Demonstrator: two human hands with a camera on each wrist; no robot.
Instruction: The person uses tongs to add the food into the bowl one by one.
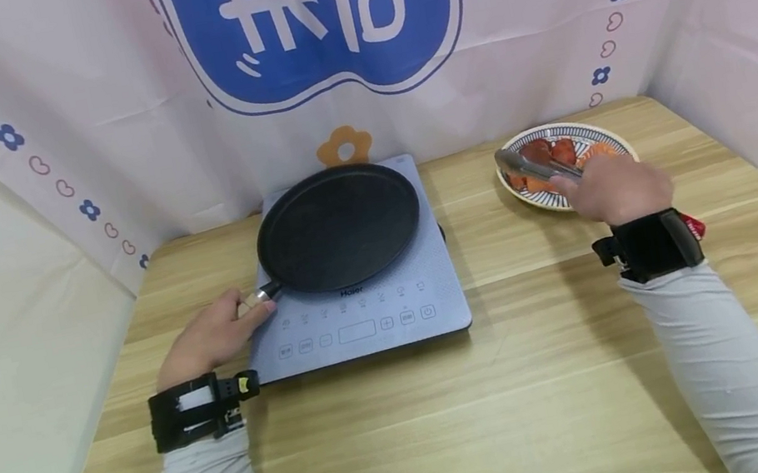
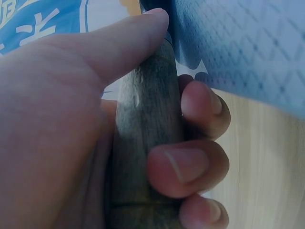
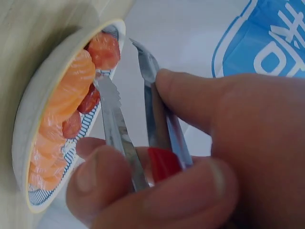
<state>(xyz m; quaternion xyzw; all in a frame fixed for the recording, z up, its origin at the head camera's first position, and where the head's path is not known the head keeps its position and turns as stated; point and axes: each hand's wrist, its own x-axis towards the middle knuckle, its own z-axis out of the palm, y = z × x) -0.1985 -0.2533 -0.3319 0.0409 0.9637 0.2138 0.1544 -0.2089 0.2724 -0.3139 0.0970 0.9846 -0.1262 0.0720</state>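
My left hand (image 1: 209, 334) grips the wooden handle (image 2: 147, 119) of a flat black frying pan (image 1: 339, 226), its fingers wrapped round the wood. The pan rests on a pale induction cooker (image 1: 365, 332). In my right hand (image 1: 617, 186) are metal tongs (image 1: 537, 164) with a red part (image 3: 164, 163), held between thumb and fingers. The tongs' tips stand apart over a patterned plate (image 3: 24, 124). On that plate lie orange salmon slices (image 3: 71, 90) and several reddish slices (image 3: 104, 51). One tong arm reaches close to the food; contact is unclear.
The cooker and plate stand on a wood-grain table (image 1: 458, 425), cooker left of centre and plate at the back right. A printed cloth (image 1: 93, 84) hangs behind them. Pale walls flank the table on both sides.
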